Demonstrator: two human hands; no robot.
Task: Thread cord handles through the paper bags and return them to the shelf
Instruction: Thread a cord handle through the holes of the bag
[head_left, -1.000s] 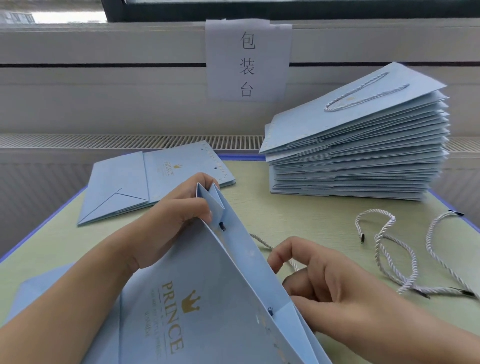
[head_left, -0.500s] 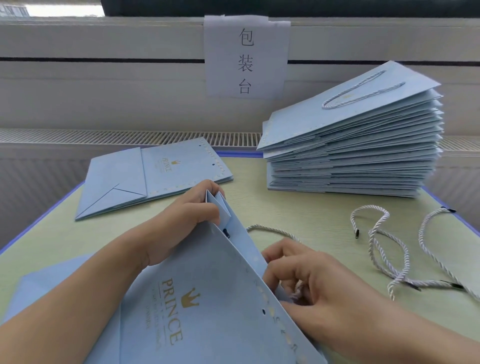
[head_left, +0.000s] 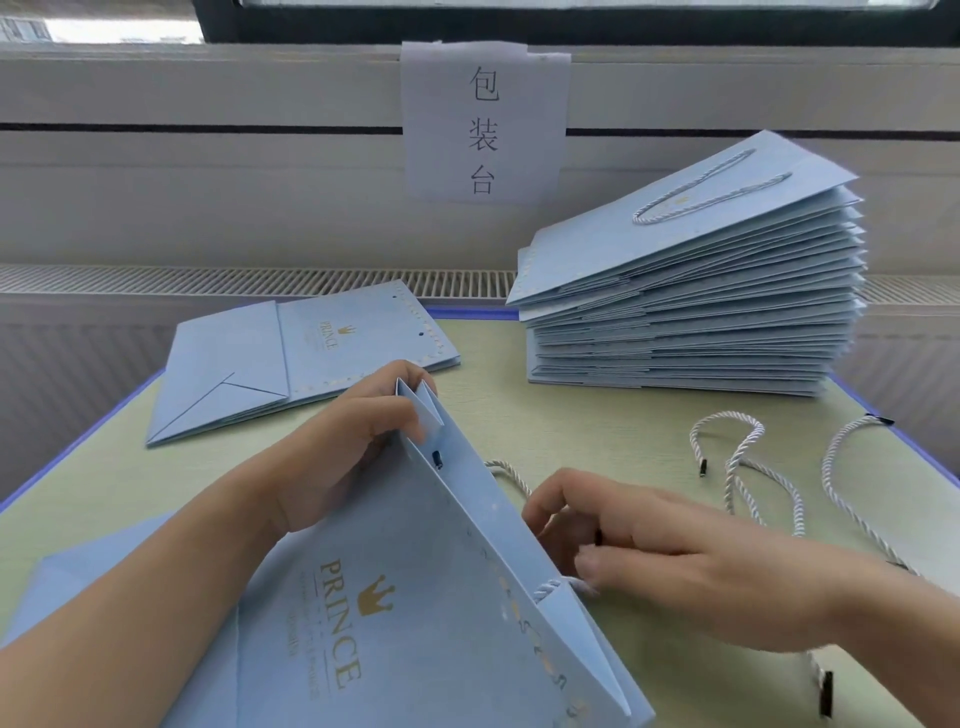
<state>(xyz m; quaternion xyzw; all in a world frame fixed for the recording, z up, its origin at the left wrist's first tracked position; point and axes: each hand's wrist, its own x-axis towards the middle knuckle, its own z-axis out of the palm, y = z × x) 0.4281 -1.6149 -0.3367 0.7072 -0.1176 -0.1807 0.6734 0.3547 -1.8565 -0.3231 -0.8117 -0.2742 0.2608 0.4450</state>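
A light blue paper bag (head_left: 374, 613) printed PRINCE in gold stands partly opened in front of me. My left hand (head_left: 343, 447) grips its far top corner at the folded gusset, where a black cord tip pokes through a hole. My right hand (head_left: 675, 561) is behind the bag's rim with curled fingers pinching a white twisted cord (head_left: 558, 588) that comes out near the lower hole. The cord's other stretch (head_left: 511, 475) loops over the table behind the bag.
A tall stack of finished blue bags (head_left: 691, 317) with a cord handle on top sits back right. A flat bag without handles (head_left: 291, 358) lies back left. Loose white cords (head_left: 753, 467) lie on the green table (head_left: 597, 415) at right. A paper sign (head_left: 483, 122) hangs on the wall.
My right hand has drawn the cord through the lower hole and pulled back to the right of the bag's rim. My left hand has kept hold of the top corner.
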